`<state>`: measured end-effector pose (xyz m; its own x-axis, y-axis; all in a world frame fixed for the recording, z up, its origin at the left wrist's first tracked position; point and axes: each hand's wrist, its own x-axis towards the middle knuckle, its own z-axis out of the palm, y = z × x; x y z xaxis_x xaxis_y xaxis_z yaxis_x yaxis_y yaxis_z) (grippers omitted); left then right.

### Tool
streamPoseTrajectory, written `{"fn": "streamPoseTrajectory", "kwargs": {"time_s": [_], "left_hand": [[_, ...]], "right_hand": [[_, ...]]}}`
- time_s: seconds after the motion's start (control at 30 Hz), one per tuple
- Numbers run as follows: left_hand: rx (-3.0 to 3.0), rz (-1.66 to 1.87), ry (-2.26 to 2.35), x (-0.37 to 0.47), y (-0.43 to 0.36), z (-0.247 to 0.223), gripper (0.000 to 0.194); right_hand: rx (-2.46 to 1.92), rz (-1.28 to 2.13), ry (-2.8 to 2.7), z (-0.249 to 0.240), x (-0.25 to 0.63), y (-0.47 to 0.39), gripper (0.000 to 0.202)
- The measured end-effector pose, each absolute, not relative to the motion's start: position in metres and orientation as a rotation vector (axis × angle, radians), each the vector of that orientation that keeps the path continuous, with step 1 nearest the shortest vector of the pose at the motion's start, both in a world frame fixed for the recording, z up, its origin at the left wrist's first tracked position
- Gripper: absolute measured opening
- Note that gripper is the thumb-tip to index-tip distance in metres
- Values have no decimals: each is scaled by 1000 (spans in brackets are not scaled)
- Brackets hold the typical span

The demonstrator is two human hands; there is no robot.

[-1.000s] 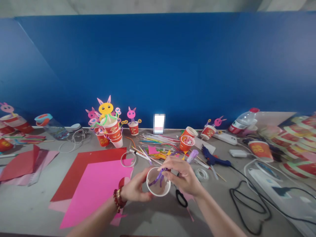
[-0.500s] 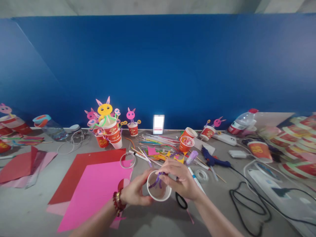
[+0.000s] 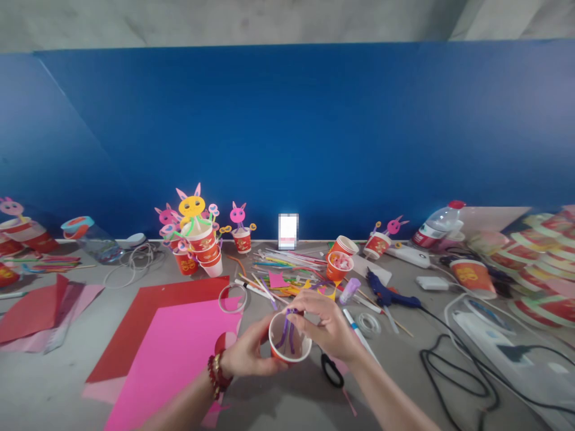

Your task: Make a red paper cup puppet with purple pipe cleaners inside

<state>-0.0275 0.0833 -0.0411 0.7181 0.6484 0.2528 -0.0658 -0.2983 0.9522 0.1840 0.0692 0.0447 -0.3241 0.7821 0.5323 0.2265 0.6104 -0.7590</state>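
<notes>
A paper cup is tilted so that its open mouth faces me, with part of its red outside showing. My left hand is wrapped round its left side. Inside the cup are purple fuzzy stems, bent at the top near the rim. My right hand pinches their upper end at the cup's far rim. Black-handled scissors lie just right of the cup, partly under my right forearm. Pink paper and red paper lie to the left.
Coloured stems lie behind my hands. A blue glue gun with a black cable, a power strip and stacked cups stand at right. Decorated cups stand back left. A tape roll is at right.
The purple stems in the cup have shifted and now hang more upright, and the cup has turned slightly. Both hands keep their hold. The view has tipped up a little.
</notes>
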Motion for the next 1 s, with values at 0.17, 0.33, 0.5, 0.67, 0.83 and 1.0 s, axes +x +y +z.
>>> {"fn": "streamPoseTrajectory", "kwargs": {"time_s": [0.17, 0.33, 0.5, 0.67, 0.83, 1.0], "left_hand": [[1762, 754, 454, -28, 83, -43, 76], [1794, 767, 437, -29, 84, -47, 81], [1838, 783, 464, -30, 84, -51, 82], [1836, 788, 455, -31, 84, -52, 83], [1810, 756, 470, -30, 82, -50, 81], [1751, 748, 438, -27, 82, -49, 74]], "right_hand": [[-808, 700, -1859, 46, 183, 68, 20], [-805, 692, -1874, 50, 183, 66, 20], [-788, 684, -1887, 50, 184, 65, 18], [-782, 694, -1886, 49, 184, 65, 18], [-810, 704, -1870, 45, 184, 67, 18], [-821, 714, -1858, 36, 184, 70, 16]]}}
